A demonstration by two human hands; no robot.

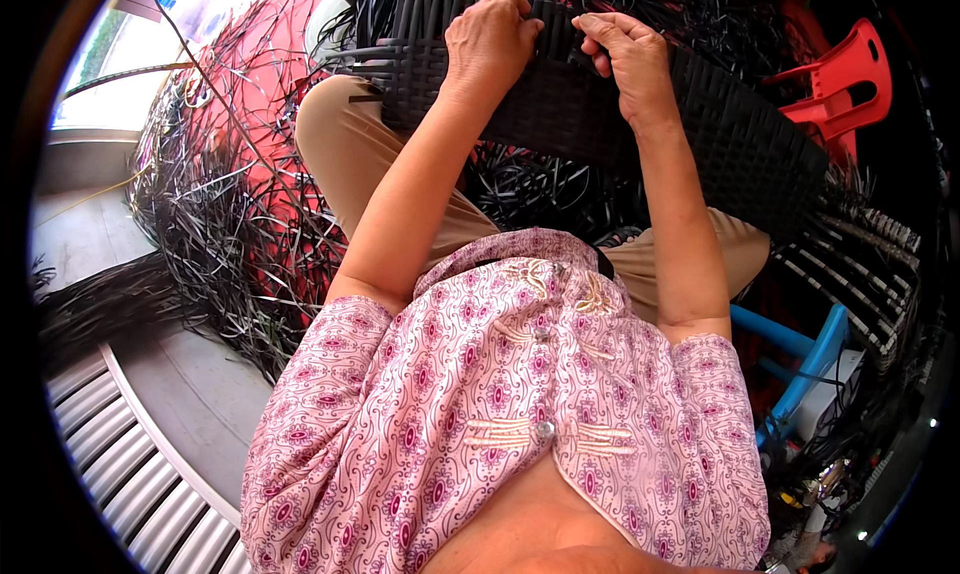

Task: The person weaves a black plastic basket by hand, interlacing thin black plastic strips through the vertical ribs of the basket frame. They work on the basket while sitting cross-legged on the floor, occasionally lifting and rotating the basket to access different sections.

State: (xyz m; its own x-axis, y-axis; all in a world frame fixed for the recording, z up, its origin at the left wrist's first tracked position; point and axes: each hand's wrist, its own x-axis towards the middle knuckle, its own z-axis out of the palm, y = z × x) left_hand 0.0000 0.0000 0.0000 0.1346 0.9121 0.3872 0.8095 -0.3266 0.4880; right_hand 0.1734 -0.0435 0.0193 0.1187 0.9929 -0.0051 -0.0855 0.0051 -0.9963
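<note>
Across my lap lies a long panel (600, 104) woven from flat black strips, with loose strip ends sticking out at its left end. My left hand (492, 42) is closed at the panel's upper edge, its thumb against the curled fingers; what lies inside them is hidden. To its right, apart by a small gap, my right hand (630, 56) pinches thumb and fingertips together over the weave. A dark strip seems to be at those fingertips, too thin to see clearly against the black panel.
A heap of loose black strips (235, 209) covers a red surface at left. A red plastic chair (850, 84) stands at the far right. Nearer on the right are a blue frame (810, 359) and a striped rack-like thing (860, 274). A slatted pale bench (150, 454) is at lower left.
</note>
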